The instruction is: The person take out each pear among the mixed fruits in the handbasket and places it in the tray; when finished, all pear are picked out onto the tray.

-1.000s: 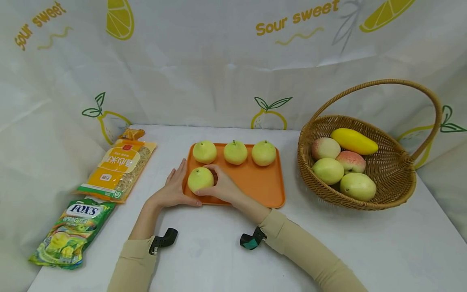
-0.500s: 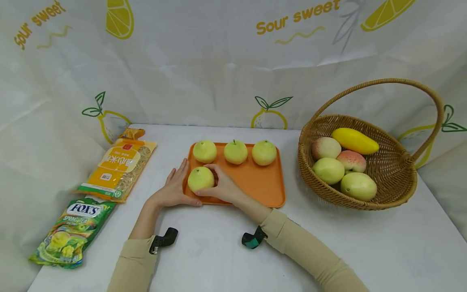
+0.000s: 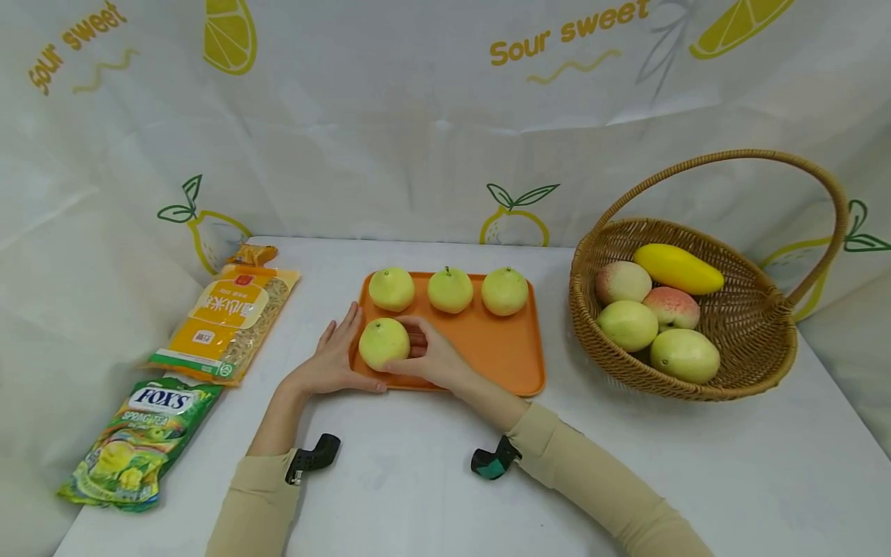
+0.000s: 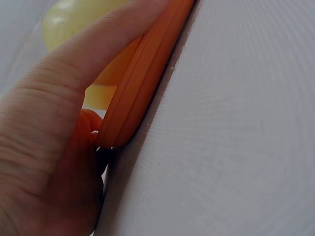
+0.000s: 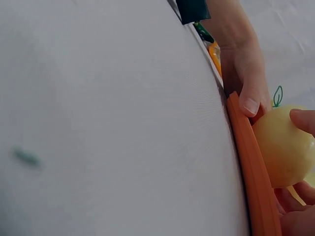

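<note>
A round yellow-green fruit point(image 3: 383, 344) sits at the near left corner of an orange tray point(image 3: 496, 352). My left hand point(image 3: 332, 363) rests at that corner, fingers fairly straight along the left side and thumb point(image 4: 106, 42) at the front rim. Beside the fruit's right side is my right hand point(image 3: 438, 360), fingers spread and loosened. Its thumb point(image 5: 304, 120) overlaps the fruit in the right wrist view; whether it still touches, I cannot tell. Several similar fruits, among them a left one point(image 3: 391, 289), a middle one point(image 3: 449, 291) and a right one point(image 3: 504, 292), line the tray's back.
A wicker basket point(image 3: 755, 363) with a tall handle stands on the right. It holds a yellow elongated fruit point(image 3: 678, 268), peaches point(image 3: 671, 308) and green fruits point(image 3: 685, 356). On the left lie an orange-and-clear food packet point(image 3: 226, 321) and a green FOX'S candy bag point(image 3: 139, 445).
My right hand and forearm have shifted slightly right, and its fingers have loosened from the near fruit. The left hand, tray and fruits stay about where they were.
</note>
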Demonstrator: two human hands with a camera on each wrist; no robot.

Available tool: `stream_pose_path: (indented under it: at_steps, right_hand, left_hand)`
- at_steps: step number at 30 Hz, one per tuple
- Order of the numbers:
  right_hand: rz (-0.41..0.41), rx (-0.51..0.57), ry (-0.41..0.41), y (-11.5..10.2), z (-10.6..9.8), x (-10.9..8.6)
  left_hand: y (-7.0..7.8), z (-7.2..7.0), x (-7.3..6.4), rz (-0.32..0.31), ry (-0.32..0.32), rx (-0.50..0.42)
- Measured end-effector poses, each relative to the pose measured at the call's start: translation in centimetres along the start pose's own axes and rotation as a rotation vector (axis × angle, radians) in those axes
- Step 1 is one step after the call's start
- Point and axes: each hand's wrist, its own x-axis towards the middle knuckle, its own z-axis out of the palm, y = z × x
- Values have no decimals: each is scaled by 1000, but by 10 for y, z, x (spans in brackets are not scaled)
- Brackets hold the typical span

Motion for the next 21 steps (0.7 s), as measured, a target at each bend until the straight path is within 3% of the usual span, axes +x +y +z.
stream_pose_path:
  at_steps: [10,21]
  right_hand:
    - [-18,53,75,7,-13,-12]
    - [4,126,54,8,-33,-34]
  left_hand:
    - [1,0,2,-5,-14,8]
    - [1,-1,0,-16,-19,27]
